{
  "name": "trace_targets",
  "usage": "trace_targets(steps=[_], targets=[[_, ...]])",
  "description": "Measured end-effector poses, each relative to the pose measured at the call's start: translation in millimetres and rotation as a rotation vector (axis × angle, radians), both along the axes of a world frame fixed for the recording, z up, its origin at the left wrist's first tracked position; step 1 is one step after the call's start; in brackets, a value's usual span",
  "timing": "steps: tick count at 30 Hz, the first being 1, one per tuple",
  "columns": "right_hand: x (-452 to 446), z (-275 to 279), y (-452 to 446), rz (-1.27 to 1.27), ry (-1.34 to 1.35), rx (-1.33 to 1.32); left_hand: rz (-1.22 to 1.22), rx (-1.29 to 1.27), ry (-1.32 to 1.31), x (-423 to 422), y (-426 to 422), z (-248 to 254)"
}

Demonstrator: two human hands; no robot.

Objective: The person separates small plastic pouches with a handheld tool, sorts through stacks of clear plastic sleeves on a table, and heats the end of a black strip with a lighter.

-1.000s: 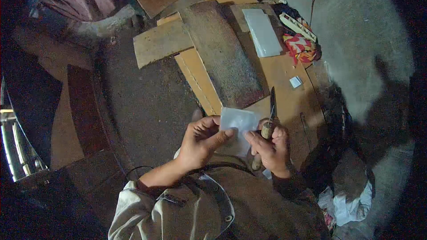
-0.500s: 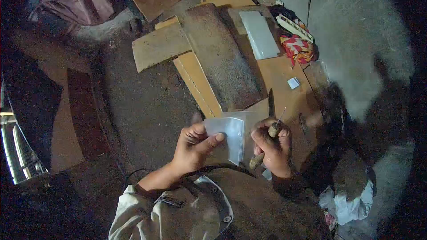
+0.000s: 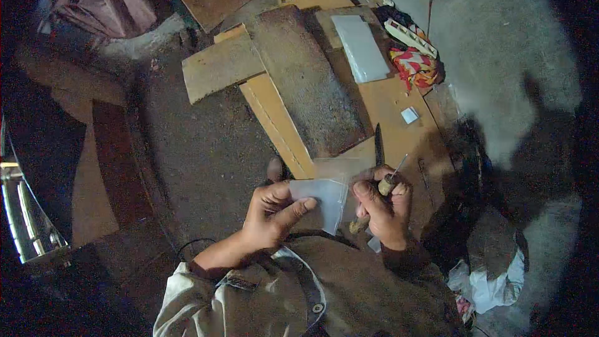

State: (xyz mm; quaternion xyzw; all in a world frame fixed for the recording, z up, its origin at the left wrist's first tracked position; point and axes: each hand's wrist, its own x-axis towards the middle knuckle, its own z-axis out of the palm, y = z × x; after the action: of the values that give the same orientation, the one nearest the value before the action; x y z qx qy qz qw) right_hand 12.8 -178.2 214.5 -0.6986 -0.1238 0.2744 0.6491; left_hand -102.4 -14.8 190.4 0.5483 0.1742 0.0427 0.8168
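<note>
My left hand (image 3: 269, 215) pinches a small stack of clear plastic sheets (image 3: 326, 203) between thumb and fingers, in front of my body. Just right of the sheets, my right hand (image 3: 382, 207) is closed around a wooden-handled awl (image 3: 387, 184), its thin metal spike pointing up and right. A second wooden handle end (image 3: 358, 224) shows below the same hand, and a dark blade (image 3: 379, 143) rises above it. The lower sheets fan out toward my right hand without visibly touching it.
A worn dark board (image 3: 309, 81) lies over cardboard (image 3: 399, 97) ahead. Beyond are a pile of clear plastic (image 3: 362, 50), a small white square (image 3: 409, 115), a red patterned cloth (image 3: 415, 67) and a power strip (image 3: 410, 37). White bags (image 3: 493, 284) lie at lower right.
The sheets have moved down and away from my right hand, which touched them a second ago. The awl's spike has tilted further right.
</note>
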Motion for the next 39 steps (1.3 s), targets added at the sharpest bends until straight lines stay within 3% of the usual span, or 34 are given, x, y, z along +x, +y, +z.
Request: trace_targets(steps=[8,11,12,15,18,20,22,23,24,26,27,32,33,34,35,38,39], targets=[[-0.8,-13.8,7.2,0.001,0.081,0.032,0.084,-0.013,0.023,8.8,-5.2,-8.1],[-2.0,-19.7,6.1,0.114,-0.114,-0.037,0.101,-0.021,0.129,13.9,-4.0,-15.3],[-3.5,-25.1,7.0,0.102,-0.110,-0.033,0.101,0.021,0.062,16.3,-5.8,-23.1],[-8.7,-32.7,10.8,0.144,-0.447,-0.124,0.059,0.120,-0.004,20.0,-9.7,-25.1],[-12.9,-42.6,6.5,0.061,-0.318,-0.111,0.053,0.117,0.028,21.9,-16.9,-31.3],[-14.7,-38.4,0.8,0.052,-0.427,-0.222,0.068,0.083,0.064,23.4,-17.9,-35.5],[-22.6,-58.7,0.6,0.109,-0.260,-0.145,0.047,0.025,0.036,25.3,-21.9,-38.4],[-24.8,-73.1,-0.9,0.068,-0.537,-0.132,0.070,-0.005,0.067,24.3,-25.0,-40.3],[-38.2,-89.6,0.9,-0.073,-0.480,-0.077,0.095,-0.033,0.100,25.6,-27.3,-40.7],[-30.1,-77.9,-7.7,0.072,-0.371,-0.137,-0.018,-0.057,0.064,33.8,-25.6,-28.2],[-17.8,-48.3,-13.6,0.201,-0.275,-0.295,-0.056,0.021,0.072,33.1,-21.5,-33.8],[-15.6,-37.5,-32.4,0.282,-0.241,-0.294,-0.196,0.102,0.080,28.4,-12.8,-38.1],[-10.4,-30.6,-35.9,0.360,-0.231,-0.325,-0.193,0.417,-0.052,31.4,-10.0,-44.2],[-9.0,-27.7,-38.7,0.438,-0.221,-0.356,-0.169,0.437,-0.065,32.9,-11.3,-47.0],[-26.0,-78.5,-31.7,0.269,-0.090,0.047,-0.146,0.457,-0.078,34.2,-12.5,-49.8],[-15.2,-70.1,-46.6,0.318,0.127,-0.003,-0.092,0.507,-0.013,38.2,-14.3,-50.6],[-15.5,-69.4,-51.1,0.263,0.034,-0.180,-0.100,0.511,0.002,40.2,-16.5,-49.1]])
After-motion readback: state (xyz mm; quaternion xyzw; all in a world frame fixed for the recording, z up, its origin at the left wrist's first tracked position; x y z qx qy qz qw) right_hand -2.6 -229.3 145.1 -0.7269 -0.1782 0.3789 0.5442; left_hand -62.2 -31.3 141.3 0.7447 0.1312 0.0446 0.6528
